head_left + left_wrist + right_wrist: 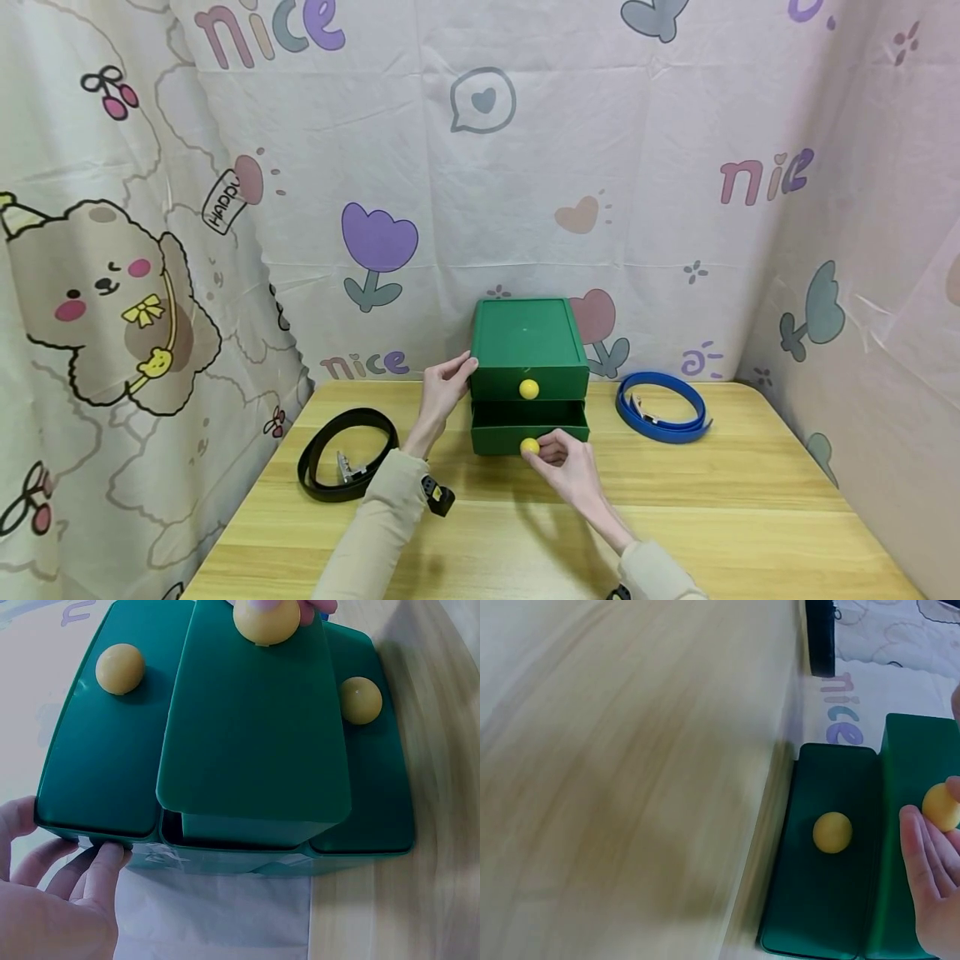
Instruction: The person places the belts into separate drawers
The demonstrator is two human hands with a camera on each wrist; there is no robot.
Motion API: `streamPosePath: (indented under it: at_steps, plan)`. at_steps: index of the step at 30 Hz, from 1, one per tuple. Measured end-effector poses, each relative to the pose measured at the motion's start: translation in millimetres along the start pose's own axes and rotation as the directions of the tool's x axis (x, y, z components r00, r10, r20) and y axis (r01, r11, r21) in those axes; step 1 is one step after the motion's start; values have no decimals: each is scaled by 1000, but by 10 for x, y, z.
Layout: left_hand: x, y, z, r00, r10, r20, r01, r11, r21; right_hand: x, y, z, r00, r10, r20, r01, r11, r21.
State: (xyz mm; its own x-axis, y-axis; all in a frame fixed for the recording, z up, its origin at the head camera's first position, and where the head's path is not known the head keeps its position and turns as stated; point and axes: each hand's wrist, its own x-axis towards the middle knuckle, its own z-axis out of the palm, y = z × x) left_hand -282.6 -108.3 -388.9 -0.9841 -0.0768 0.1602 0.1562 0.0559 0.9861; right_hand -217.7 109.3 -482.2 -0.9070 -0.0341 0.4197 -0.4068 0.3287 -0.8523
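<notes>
At the middle of the table's [675, 525] far side, a green cabinet [525, 333] of three stacked drawers stands upright against a printed cloth [487, 183]. The middle drawer [495, 442] is pulled partway out, and from above its dark green inner walls show. The top drawer [491, 383] and the bottom drawer [379, 780] are closed, so their contents are hidden.

The left hand [442, 387] holds the cabinet at its upper left front corner, its fingers bent and slightly spread, the tips touching the edge and side. The right hand [573, 468] pinches the middle drawer's yellow knob [529, 447] narrowly between thumb and fingers; in the right wrist view the fingers lie fairly straight along one side of the knob.

The cabinet's front, with its knobs, faces the person almost squarely. Each drawer front has its long axis level, running left to right, while the open drawer juts straight toward the person. On the table, a coiled black belt [330, 492] lies to the left of the cabinet and a coiled blue belt [663, 433] to the right, each with a silvery buckle inside its loop.
</notes>
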Motion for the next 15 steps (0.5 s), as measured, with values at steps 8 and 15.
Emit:
streamPosePath:
  at_steps: [8, 15]
  plan:
    - [6, -5, 0, 1000, 0, -2, 0, 1000, 7, -25, 53, -52, 994, -103, 43, 103, 995, -8]
    - [6, -11, 1, 1000, -1, -2, 1, 1000, 18, -31, 58, -92, 989, -122, 81, 124, 992, -20]
